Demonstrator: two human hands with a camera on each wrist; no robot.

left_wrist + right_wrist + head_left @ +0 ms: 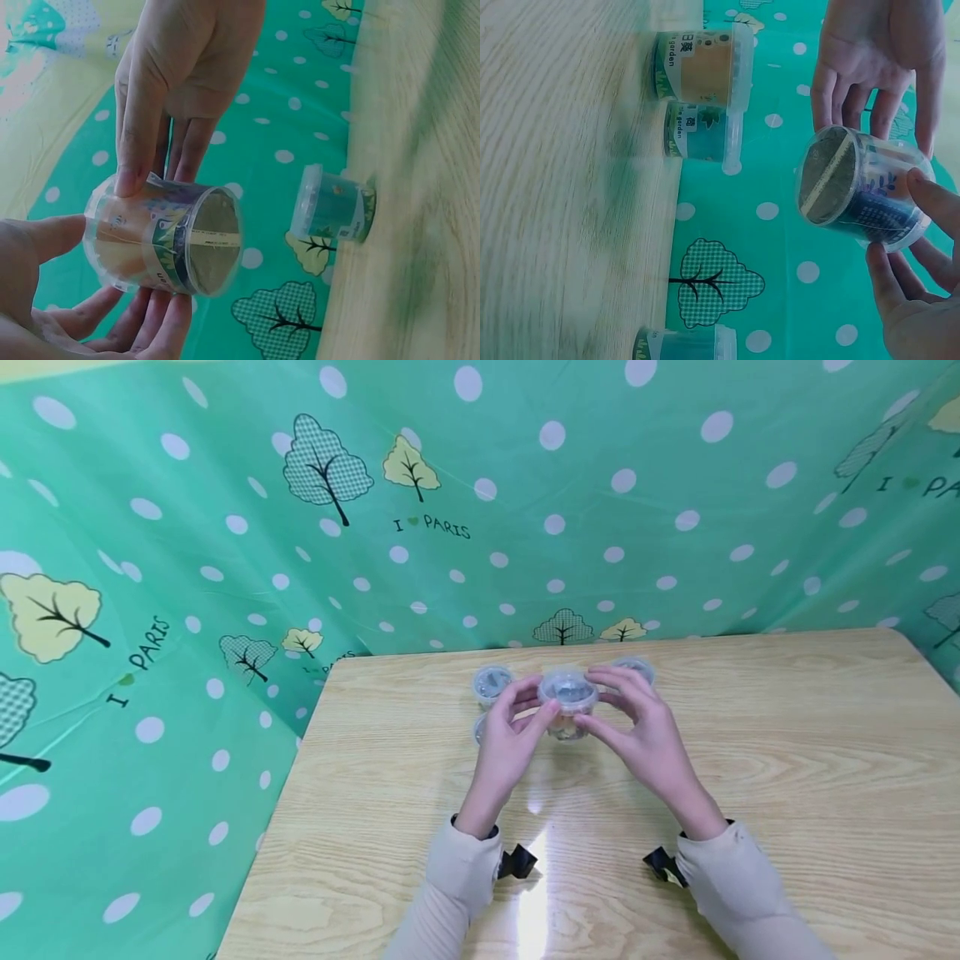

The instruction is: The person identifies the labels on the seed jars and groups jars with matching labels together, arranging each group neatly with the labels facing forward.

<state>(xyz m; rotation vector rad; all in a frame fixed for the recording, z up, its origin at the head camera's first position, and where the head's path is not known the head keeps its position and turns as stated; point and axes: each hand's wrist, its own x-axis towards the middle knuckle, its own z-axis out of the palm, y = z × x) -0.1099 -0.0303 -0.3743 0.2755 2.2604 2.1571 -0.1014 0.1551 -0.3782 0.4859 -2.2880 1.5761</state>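
Both hands hold a clear lidded plastic cup (pixel 568 697) up above the table. My left hand (pixel 510 739) grips its left side and my right hand (pixel 643 735) its right, each with thumb in front and fingers behind. A printed sleeve with purple leaves wraps the cup (pixel 877 199). Its greyish underside, crossed by a pale strip, shows in both wrist views. Behind the hands, similar cups stand on the table: one at the back left (pixel 492 683), one partly hidden by the left hand (pixel 478 729), and one behind the right hand (pixel 636 668).
The light wood-grain table (pixel 787 760) ends at a green dotted cloth (pixel 510 493) that hangs behind it and along its left side. Each sleeve cuff has a black strap piece (pixel 517 862). Glare lies on the tabletop between the forearms.
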